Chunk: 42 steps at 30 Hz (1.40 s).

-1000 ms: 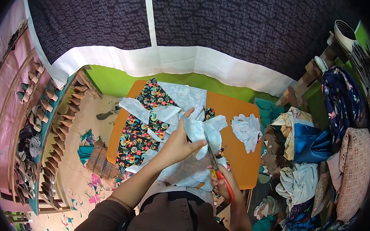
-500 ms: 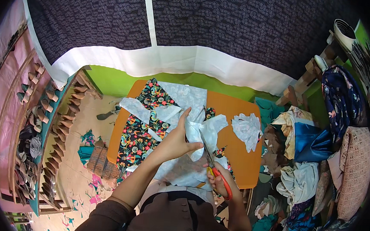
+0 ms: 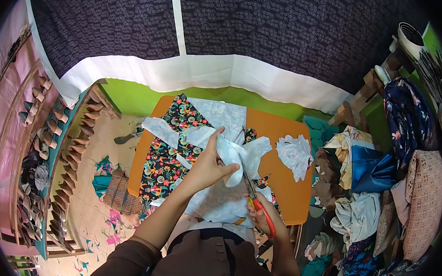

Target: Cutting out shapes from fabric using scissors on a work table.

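Observation:
My left hand [image 3: 210,164] pinches a piece of pale blue-white patterned cloth [image 3: 230,154] and lifts it above an orange table [image 3: 282,137]. My right hand [image 3: 262,216] grips red-handled scissors [image 3: 257,199], whose blades point up into the cloth just right of my left hand. Under the pale cloth lies a black fabric with a bright floral print [image 3: 171,150], spread over the left half of the table. More pale cloth hangs over the table's near edge toward my lap.
A crumpled pale cloth scrap [image 3: 295,153] lies on the table's right side. Piled fabrics [image 3: 376,190] fill the right. A rack of cone-shaped items [image 3: 44,166] stands at the left, with cloth scraps on the floor [image 3: 104,201]. A dark curtain [image 3: 213,30] hangs behind.
The scissors and my right hand have crept slightly upward along the cloth. My left hand keeps holding the cloth in nearly the same place.

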Each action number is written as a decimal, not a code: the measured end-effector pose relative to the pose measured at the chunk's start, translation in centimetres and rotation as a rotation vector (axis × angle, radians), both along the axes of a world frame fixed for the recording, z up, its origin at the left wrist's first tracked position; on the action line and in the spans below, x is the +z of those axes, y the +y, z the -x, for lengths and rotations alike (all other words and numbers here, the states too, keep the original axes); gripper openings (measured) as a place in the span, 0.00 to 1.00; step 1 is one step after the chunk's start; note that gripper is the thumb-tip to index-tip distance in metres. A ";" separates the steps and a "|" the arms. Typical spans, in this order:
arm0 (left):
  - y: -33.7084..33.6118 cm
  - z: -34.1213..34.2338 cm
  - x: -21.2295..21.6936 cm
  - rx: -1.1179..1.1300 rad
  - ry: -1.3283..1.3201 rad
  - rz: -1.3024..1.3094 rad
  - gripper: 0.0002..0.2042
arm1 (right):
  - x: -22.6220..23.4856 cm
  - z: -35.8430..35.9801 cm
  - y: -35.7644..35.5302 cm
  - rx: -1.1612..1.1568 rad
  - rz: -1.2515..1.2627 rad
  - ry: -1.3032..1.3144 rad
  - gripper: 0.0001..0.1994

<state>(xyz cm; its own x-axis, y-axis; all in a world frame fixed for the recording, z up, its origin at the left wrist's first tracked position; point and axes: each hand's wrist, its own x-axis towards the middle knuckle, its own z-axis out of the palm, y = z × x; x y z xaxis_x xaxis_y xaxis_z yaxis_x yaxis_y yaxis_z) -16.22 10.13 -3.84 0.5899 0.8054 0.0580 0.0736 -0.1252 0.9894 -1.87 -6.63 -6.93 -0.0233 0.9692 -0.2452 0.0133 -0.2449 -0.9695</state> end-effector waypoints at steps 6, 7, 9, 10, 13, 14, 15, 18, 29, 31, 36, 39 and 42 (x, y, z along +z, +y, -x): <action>-0.5 0.0 2.0 -0.052 0.275 -0.014 0.46 | 0.1 -0.1 0.1 -0.018 -0.056 0.002 0.46; -0.5 0.0 2.1 -0.051 0.247 0.000 0.45 | 0.0 0.0 0.0 -0.018 -0.057 0.001 0.46; -0.6 0.0 2.1 -0.050 0.219 0.015 0.44 | -0.2 0.0 -0.1 -0.020 -0.019 0.062 0.45; -0.5 0.0 2.1 -0.052 0.199 0.018 0.45 | 0.1 -0.1 -0.1 -0.018 -0.019 0.062 0.45; -0.4 0.1 2.3 -0.060 0.188 0.031 0.45 | 0.8 -0.3 -0.4 0.014 0.065 0.146 0.45; -0.4 0.1 2.4 -0.069 0.196 0.041 0.45 | 0.7 -0.4 -0.4 0.016 0.064 0.147 0.45; -0.4 0.1 2.4 -0.071 0.196 0.041 0.45 | 0.6 -0.4 -0.5 0.017 0.063 0.149 0.44; -0.3 -0.1 2.5 -0.095 0.197 0.039 0.46 | 0.6 -0.3 -0.4 0.011 0.027 0.156 0.44; -0.2 0.3 2.3 -0.158 0.285 -0.003 0.48 | 0.2 -0.9 -0.3 0.029 -0.004 0.092 0.44; -0.4 0.4 2.7 -0.164 0.295 -0.004 0.48 | 0.4 -0.8 -0.3 0.022 0.010 0.094 0.44; -0.5 0.1 2.3 -0.148 0.266 -0.034 0.46 | -0.1 -0.8 -0.4 -0.010 -0.002 0.025 0.44; -0.6 -0.3 1.7 -0.050 0.124 0.011 0.47 | 0.4 -0.4 -0.2 -0.011 0.000 0.032 0.44; -0.7 -0.6 1.2 -0.005 0.050 -0.027 0.46 | 0.1 -0.4 -0.1 -0.040 -0.027 -0.009 0.45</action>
